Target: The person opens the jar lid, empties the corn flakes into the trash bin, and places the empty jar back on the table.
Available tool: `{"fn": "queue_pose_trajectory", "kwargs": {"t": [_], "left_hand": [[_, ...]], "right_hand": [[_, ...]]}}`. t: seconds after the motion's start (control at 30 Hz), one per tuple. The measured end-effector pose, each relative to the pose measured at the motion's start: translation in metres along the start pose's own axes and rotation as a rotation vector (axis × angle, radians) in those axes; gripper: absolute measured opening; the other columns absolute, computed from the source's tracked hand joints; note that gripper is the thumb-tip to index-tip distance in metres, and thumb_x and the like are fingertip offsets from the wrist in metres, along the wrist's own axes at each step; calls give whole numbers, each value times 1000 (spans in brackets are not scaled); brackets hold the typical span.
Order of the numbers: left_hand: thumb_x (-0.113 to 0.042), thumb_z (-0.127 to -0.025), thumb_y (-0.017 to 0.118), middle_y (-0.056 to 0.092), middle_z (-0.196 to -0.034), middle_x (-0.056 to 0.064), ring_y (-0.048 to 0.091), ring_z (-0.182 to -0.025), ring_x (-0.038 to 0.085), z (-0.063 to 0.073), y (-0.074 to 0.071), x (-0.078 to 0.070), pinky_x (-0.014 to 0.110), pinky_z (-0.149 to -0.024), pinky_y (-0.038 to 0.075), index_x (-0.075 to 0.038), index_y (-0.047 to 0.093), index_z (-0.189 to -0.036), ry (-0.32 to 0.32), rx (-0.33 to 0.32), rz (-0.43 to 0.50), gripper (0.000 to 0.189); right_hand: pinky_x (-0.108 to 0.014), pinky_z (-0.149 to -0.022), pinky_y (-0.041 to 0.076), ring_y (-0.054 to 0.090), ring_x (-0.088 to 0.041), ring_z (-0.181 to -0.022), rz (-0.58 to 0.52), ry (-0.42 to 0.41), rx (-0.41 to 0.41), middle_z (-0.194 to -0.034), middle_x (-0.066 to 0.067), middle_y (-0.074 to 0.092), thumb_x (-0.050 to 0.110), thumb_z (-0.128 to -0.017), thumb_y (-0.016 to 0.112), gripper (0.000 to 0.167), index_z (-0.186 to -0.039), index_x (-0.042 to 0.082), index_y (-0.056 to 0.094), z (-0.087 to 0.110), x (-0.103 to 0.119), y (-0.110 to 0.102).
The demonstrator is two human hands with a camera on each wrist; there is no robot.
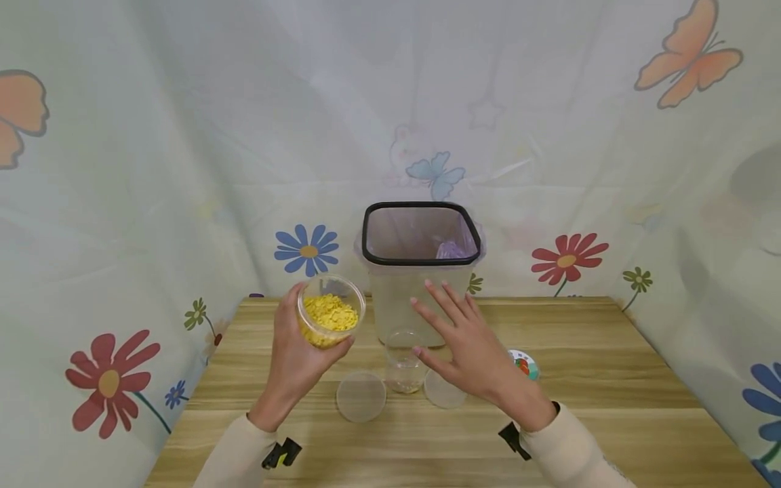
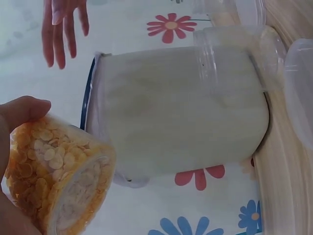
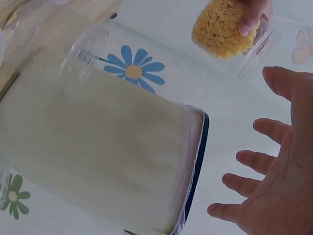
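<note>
My left hand (image 1: pixel 295 352) grips a clear plastic jar (image 1: pixel 331 312) of yellow flakes, raised above the table left of the bin and tilted so its open mouth faces the head camera. In the left wrist view the flakes (image 2: pixel 46 161) fill much of the jar. My right hand (image 1: pixel 466 346) hovers with fingers spread, touching nothing, in front of the bin's right side. Below and left of it, a second clear jar (image 1: pixel 404 369) stands open on the table; a few bits lie at its bottom. Two clear round lids (image 1: pixel 361 398) lie on either side of that jar.
A pale bin (image 1: pixel 421 298) with a black rim and a purplish liner stands at the table's back. A round, colourfully printed item (image 1: pixel 523 364) lies right of it, partly behind my right wrist. Patterned fabric (image 1: pixel 305 122) hangs around the wooden table (image 1: pixel 610 379).
</note>
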State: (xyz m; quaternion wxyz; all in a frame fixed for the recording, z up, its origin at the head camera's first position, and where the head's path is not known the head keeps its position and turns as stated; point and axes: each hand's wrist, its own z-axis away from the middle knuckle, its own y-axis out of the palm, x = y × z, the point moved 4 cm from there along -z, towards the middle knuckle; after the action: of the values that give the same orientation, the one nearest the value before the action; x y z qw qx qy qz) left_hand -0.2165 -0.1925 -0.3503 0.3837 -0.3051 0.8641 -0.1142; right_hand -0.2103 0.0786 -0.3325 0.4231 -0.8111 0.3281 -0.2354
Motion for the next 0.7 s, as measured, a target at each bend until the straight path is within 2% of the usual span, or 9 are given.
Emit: {"fn": "queue_pose_trajectory", "kwargs": {"t": [0.27,0.57,0.7], "left_hand": [[-28,-55,94,44,-141,14,44,-126,30,-15,8,-9,56,-101,40,-14,30,-150,74,-7,-33,115],[-32,-57,92,47,-139,14,45,-125,30,-37,12,-21,56,-102,38,-11,32,-149,137,-12,-53,112],[-34,-57,92,47,-139,14,44,-125,31,-47,13,-27,56,-102,39,-9,32,-148,152,-13,-64,111]], "right_hand": [[-69,-114,21,25,-40,-148,-2,-9,-68,-161,-12,28,41,-90,67,69,-151,21,41,-8,-14,-14],[-68,-116,17,19,-35,-151,-27,83,-100,-162,-11,27,40,-89,67,71,-152,22,39,-31,-34,-35],[-68,-117,16,17,-34,-152,-15,126,-68,-163,-9,24,44,-91,64,70,-153,25,37,-39,-47,-42]]}}
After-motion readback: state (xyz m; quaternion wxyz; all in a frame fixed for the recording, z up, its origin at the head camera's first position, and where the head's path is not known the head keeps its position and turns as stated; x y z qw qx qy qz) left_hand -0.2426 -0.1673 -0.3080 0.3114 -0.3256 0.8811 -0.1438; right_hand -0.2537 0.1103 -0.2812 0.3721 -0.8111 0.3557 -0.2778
